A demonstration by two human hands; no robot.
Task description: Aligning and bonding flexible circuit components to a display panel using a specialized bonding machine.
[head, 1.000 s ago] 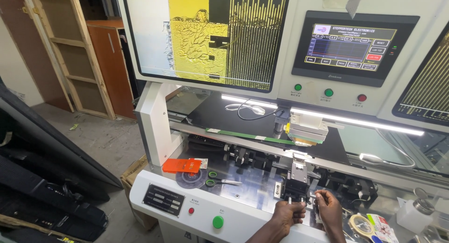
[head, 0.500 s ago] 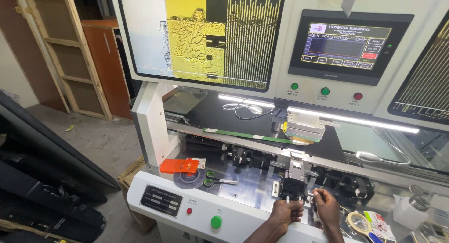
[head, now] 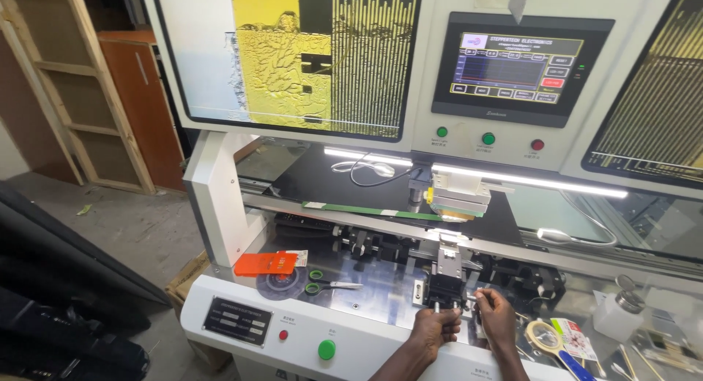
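Both hands are down at the small black clamp block [head: 444, 287] on the machine's front deck. The left hand [head: 432, 330] has a narrow grip pinching a knob under it; the right hand [head: 498, 319] pinches its right side (fingertips only). Green-handled scissors [head: 326, 284] lie well left, beside an orange card [head: 267, 264].

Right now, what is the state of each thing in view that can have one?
Left hand: fingers pinched on a small knob of the black fixture.
Right hand: fingertips on the fixture's right side.
Big screen: on, showing a yellow magnified picture.
Touch panel: lit.
Light bar: on.
Scissors: closed, lying flat.
White bottle: upright, capped.
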